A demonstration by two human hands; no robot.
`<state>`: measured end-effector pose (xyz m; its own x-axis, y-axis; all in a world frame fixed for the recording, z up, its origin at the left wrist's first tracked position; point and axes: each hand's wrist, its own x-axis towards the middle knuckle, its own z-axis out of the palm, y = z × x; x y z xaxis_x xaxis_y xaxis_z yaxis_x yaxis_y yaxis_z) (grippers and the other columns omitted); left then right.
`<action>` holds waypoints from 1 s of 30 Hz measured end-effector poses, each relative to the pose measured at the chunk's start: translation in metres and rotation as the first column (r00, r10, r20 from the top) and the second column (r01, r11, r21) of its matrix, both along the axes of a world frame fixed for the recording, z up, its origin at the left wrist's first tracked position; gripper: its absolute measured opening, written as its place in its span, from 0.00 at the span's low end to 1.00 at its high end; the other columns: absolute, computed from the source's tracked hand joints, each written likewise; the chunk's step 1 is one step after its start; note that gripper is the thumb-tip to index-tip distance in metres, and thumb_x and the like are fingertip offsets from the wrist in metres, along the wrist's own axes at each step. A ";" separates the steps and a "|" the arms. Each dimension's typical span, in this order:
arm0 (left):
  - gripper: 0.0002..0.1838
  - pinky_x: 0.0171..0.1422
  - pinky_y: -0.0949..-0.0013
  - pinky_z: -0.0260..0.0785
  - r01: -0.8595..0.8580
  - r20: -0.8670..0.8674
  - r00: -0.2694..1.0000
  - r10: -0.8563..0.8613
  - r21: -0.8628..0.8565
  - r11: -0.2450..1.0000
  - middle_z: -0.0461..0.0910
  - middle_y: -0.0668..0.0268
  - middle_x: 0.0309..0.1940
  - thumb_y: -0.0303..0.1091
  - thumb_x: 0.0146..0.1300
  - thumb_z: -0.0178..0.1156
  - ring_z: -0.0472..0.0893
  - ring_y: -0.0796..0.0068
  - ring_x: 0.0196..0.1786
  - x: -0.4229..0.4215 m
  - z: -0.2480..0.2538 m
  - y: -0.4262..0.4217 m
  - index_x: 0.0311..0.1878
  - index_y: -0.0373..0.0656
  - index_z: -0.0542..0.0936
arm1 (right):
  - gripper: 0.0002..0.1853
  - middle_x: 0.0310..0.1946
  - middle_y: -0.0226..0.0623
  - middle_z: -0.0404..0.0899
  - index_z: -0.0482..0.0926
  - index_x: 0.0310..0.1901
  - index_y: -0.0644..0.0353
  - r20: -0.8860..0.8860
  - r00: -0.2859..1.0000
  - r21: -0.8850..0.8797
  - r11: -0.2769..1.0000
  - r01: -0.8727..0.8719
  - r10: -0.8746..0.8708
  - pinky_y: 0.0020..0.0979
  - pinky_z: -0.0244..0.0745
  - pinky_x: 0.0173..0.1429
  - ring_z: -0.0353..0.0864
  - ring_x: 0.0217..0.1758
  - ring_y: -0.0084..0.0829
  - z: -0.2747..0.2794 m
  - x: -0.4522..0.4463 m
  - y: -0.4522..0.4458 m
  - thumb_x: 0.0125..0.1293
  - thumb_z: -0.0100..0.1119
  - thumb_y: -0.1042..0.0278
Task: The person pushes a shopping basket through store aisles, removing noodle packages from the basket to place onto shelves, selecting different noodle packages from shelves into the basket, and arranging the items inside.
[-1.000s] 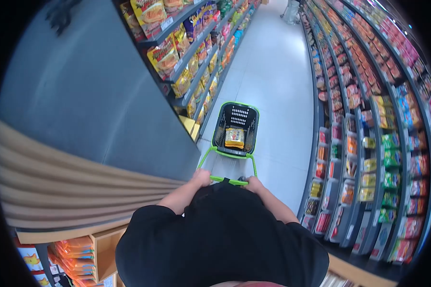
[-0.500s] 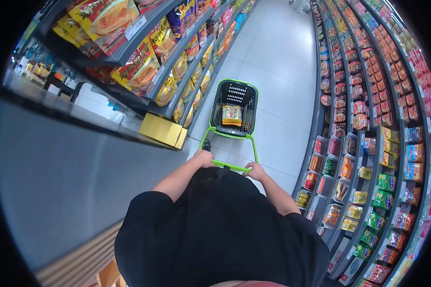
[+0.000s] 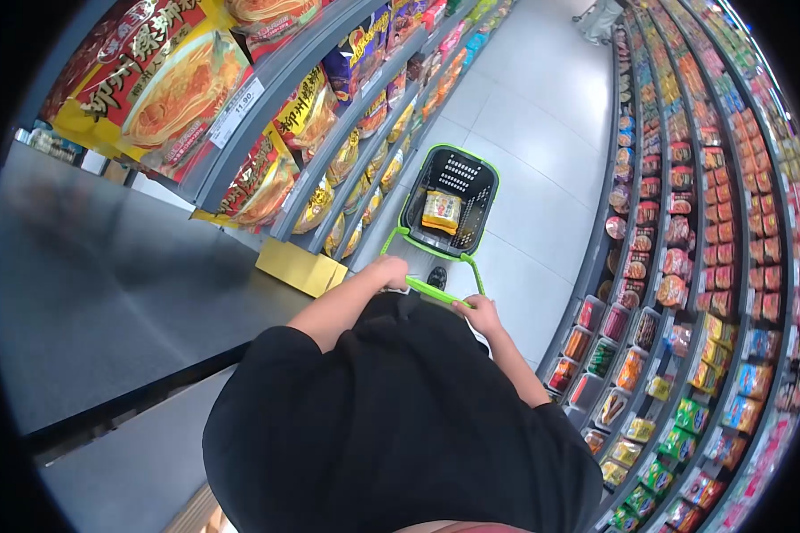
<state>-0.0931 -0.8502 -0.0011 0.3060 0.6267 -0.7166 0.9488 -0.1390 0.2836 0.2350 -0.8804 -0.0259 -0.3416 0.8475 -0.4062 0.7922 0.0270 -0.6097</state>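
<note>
One bare left hand and one bare right hand curl closed round the bright green plastic handle near its ends. A yellow-and-white packet lies in the black, green-rimmed plastic basket; even pressure from both hands should steer that basket clear of the dark grey shelf.

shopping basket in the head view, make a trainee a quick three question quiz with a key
1. Multiple choice: what colour is the rim of the basket?
a) red
b) green
c) white

2. True or false: only the left grip is on the green handle.

3. Fill in: the yellow packaging lies ____ the basket.

Key:
1. b
2. False; the right grip is on it too
3. inside
</note>
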 end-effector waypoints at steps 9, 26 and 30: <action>0.17 0.70 0.48 0.72 -0.274 0.270 0.943 0.194 0.302 0.913 0.88 0.51 0.48 0.41 0.57 0.67 0.84 0.48 0.60 0.004 0.006 0.039 0.48 0.44 0.88 | 0.31 0.44 0.52 0.90 0.91 0.42 0.64 -0.012 0.993 -0.161 0.980 -0.117 0.117 0.44 0.80 0.60 0.88 0.52 0.50 0.051 0.019 0.111 0.69 0.67 0.36; 0.22 0.73 0.51 0.69 -0.378 0.347 0.902 0.257 0.348 0.858 0.85 0.60 0.52 0.29 0.52 0.70 0.80 0.52 0.65 -0.026 0.024 0.077 0.54 0.49 0.87 | 0.34 0.40 0.51 0.90 0.89 0.45 0.64 -0.049 0.981 -0.240 0.952 -0.192 0.185 0.43 0.80 0.55 0.89 0.47 0.48 0.071 -0.039 0.182 0.72 0.62 0.32; 0.19 0.71 0.51 0.72 -0.473 0.423 0.853 0.306 0.377 0.797 0.86 0.59 0.54 0.31 0.57 0.69 0.82 0.52 0.64 -0.037 0.044 0.075 0.53 0.50 0.87 | 0.34 0.37 0.51 0.89 0.87 0.43 0.66 -0.090 0.968 -0.154 0.957 -0.244 0.232 0.44 0.80 0.53 0.88 0.44 0.48 0.062 -0.065 0.185 0.73 0.62 0.33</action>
